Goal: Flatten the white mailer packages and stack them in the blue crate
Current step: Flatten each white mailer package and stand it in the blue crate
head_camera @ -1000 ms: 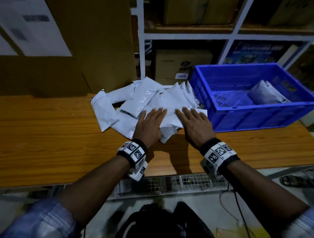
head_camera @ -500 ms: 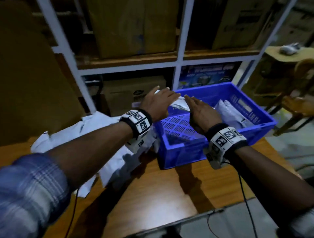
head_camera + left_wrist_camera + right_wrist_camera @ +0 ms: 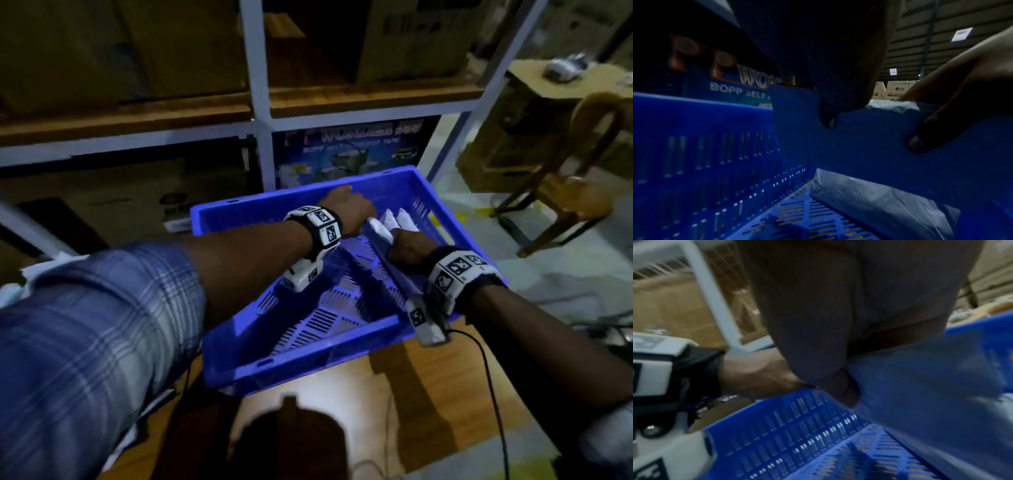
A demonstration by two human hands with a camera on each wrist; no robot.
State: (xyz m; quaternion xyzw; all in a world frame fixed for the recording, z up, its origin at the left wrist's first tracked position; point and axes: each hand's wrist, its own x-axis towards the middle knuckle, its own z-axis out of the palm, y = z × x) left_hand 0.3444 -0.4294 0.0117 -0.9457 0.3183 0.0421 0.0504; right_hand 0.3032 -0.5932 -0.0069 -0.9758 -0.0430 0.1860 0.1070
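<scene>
Inside the blue crate [image 3: 301,346], toward its right side, a white mailer [image 3: 378,230] is held on edge between both hands. The left hand [image 3: 346,209] pinches its far end, thumb on the near face, and the right hand [image 3: 409,245] grips its near end with curled fingers. More mailers [image 3: 404,219] lean against the right wall behind it. The crate sits on a wooden table [image 3: 359,411], in front of a shelf rack [image 3: 255,102] holding cardboard boxes [image 3: 411,37].

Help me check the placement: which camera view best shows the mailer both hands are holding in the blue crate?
The head view: the held mailer stands on edge between left hand and right hand, beside other mailers in the blue crate. Left wrist shows a dim, blue-tinted stretch; right wrist only a blur.
</scene>
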